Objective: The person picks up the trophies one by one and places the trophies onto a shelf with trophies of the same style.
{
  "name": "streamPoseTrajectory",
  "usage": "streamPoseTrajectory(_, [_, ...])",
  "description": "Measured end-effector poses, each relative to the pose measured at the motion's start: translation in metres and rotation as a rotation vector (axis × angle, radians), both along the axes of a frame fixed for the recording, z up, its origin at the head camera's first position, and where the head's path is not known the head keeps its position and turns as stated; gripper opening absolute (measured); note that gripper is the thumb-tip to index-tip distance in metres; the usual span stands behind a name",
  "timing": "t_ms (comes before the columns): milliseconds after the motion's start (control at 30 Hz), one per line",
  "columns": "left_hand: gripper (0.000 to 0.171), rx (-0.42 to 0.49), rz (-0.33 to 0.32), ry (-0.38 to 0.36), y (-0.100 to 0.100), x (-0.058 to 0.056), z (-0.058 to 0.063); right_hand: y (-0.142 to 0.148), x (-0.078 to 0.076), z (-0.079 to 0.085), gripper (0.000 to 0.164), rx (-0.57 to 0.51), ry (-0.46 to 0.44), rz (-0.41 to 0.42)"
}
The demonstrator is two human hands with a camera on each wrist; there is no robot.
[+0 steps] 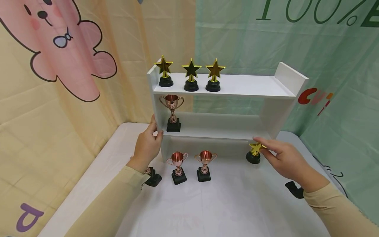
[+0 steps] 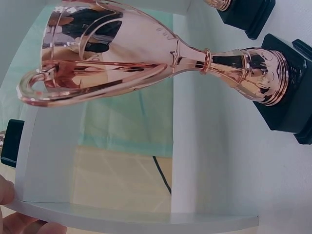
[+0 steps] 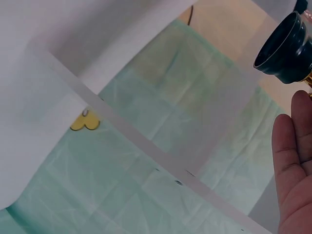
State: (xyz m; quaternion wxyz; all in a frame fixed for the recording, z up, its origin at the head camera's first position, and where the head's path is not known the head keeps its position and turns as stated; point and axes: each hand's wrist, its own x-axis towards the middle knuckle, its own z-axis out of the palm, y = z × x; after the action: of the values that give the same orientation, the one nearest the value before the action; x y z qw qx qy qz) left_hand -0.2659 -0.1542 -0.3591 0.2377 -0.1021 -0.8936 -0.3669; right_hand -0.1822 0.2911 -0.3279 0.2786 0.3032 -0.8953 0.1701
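Observation:
My left hand (image 1: pixel 146 146) grips the left side panel of a white shelf unit (image 1: pixel 225 135), its thumb on the near edge. In the left wrist view, fingertips (image 2: pixel 7 191) show around that panel. My right hand (image 1: pixel 291 161) pinches a gold star trophy (image 1: pixel 253 158) by its star, in front of the lower right part of the shelf. This trophy tilts, and its round black base (image 3: pixel 282 53) shows in the right wrist view. A rose-gold cup trophy (image 1: pixel 173 113) stands on the middle shelf at the left. Three star trophies (image 1: pixel 190 86) stand on the top shelf.
Two cup trophies (image 1: pixel 179 176) (image 1: pixel 204 172) stand on the white table (image 1: pixel 225 207) before the shelf. Another cup trophy (image 1: pixel 154 179) is partly hidden by my left sleeve. A black base (image 1: pixel 294 190) shows beside my right wrist. Printed curtains (image 1: pixel 124 82) hang behind.

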Motion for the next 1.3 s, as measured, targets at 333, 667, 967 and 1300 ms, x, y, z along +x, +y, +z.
streamPoseTrajectory(333, [0.070, 0.011, -0.005, 0.000, 0.000, 0.000, 0.001, -0.003, -0.003, 0.027, 0.067, -0.014, 0.099, 0.069])
streamPoseTrajectory(667, [0.071, 0.013, -0.005, -0.007, 0.000, -0.001, 0.000, -0.007, -0.007, 0.054, 0.063, -0.091, 0.148, 0.083])
streamPoseTrajectory(967, [0.070, 0.011, -0.004, -0.002, 0.000, -0.001, 0.000, -0.013, -0.009, 0.077, 0.060, -0.103, 0.159, 0.090])
streamPoseTrajectory(1300, [0.071, 0.020, -0.010, -0.012, 0.000, -0.001, -0.001, -0.021, -0.012, 0.102, 0.058, -0.126, 0.184, 0.083])
